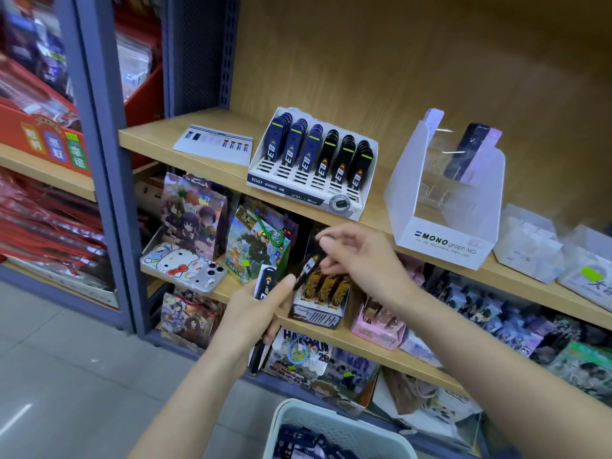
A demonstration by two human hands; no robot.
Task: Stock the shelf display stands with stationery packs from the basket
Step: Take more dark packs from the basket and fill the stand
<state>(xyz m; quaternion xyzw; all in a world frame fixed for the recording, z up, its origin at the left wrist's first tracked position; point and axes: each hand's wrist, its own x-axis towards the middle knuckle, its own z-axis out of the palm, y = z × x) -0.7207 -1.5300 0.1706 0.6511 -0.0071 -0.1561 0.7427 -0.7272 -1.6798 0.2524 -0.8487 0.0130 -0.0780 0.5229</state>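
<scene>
Your left hand (248, 314) curls around a small stack of dark packs (266, 282). Your right hand (361, 256) pinches a single pack (309, 264) between thumb and fingertips just beside that stack, in front of and below the six-row display stand (311, 167) on the shelf (149, 134). Spare packs (308, 442) lie in the pale basket (287, 417) beneath your arms.

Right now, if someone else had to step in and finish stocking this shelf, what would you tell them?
Left hand: grips a bunch of dark packs.
Right hand: pinches one black pack, below the top shelf's edge.
Six-row stand on the top shelf looks nearly full, three blue rows and three black.
MONO stand beside it holds only a few packs.
Basket below has loose packs in it.
Left to do: shelve the held packs, then probably the basket's.
</scene>
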